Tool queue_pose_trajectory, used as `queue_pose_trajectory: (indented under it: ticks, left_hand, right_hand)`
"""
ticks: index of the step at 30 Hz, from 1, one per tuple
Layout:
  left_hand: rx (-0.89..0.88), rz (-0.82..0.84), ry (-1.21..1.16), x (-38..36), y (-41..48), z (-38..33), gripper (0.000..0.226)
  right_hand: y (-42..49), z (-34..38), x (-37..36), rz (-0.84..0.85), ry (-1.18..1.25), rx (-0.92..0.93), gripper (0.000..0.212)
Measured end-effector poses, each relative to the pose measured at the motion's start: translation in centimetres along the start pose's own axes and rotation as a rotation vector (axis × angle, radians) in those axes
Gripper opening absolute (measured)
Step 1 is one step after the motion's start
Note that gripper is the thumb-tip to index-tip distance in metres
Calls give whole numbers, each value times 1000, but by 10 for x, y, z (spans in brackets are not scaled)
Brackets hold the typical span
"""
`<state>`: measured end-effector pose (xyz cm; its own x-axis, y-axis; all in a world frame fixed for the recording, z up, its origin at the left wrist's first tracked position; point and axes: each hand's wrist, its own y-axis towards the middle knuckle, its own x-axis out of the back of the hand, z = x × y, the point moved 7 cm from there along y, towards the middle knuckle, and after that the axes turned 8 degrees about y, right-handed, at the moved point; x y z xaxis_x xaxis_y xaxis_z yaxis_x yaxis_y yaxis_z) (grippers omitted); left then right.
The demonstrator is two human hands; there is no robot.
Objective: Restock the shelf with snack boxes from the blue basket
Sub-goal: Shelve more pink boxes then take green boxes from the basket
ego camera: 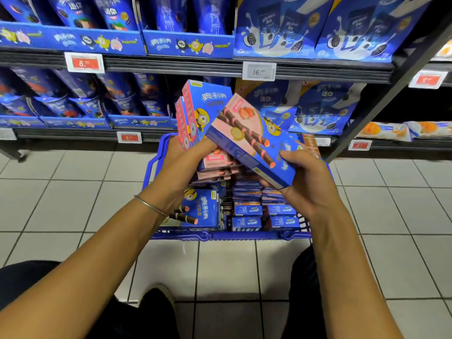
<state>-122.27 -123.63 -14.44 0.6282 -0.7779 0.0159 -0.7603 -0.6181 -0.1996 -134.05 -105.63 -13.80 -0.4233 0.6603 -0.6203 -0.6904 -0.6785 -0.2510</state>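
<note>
The blue basket (220, 235) stands on the tiled floor in front of the shelf (186, 67), packed with several blue and pink snack boxes (247, 210). Above it, my left hand (182, 162) grips a small upright stack of blue-and-pink boxes (203, 111). My right hand (305, 182) holds one pink-and-blue box (249, 140) tilted flat, its picture of chocolate sticks facing up, right beside the stack.
Two shelf levels are filled with blue cookie packs and display trays, with price tags (259, 71) on the rails. A dark upright post (391, 94) divides off a bay with orange packs (384, 130). My knees and a shoe (156, 299) are below.
</note>
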Motion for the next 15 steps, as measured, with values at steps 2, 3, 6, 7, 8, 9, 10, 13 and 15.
queue_pose_trajectory:
  ticks: [2, 3, 6, 7, 8, 9, 10, 13, 15]
  left_hand:
    - [15, 4, -2, 7, 2, 1, 37]
    - [29, 9, -10, 10, 3, 2, 38]
    - [74, 77, -39, 11, 8, 6, 44]
    - [77, 98, -46, 10, 10, 8, 48]
    - [74, 113, -38, 10, 13, 11, 52]
    - [74, 119, -21, 9, 15, 14, 56]
    - [82, 125, -10, 8, 16, 16, 59]
    - [158, 138, -49, 2, 19, 22, 63]
    - [207, 163, -81, -2, 14, 22, 68]
  right_hand:
    - [4, 9, 6, -9, -51, 25, 59]
    - [8, 13, 11, -30, -61, 40, 62]
    - [20, 22, 20, -117, -85, 79, 66]
    - [25, 21, 22, -145, -90, 84, 60]
    - [31, 20, 23, -164, -94, 90, 49]
    - [36, 17, 22, -166, -94, 93, 35]
    - [41, 15, 19, -169, -88, 95, 23]
    - [46, 13, 9, -287, -92, 107, 31]
    - [40, 12, -2, -384, -113, 87, 40]
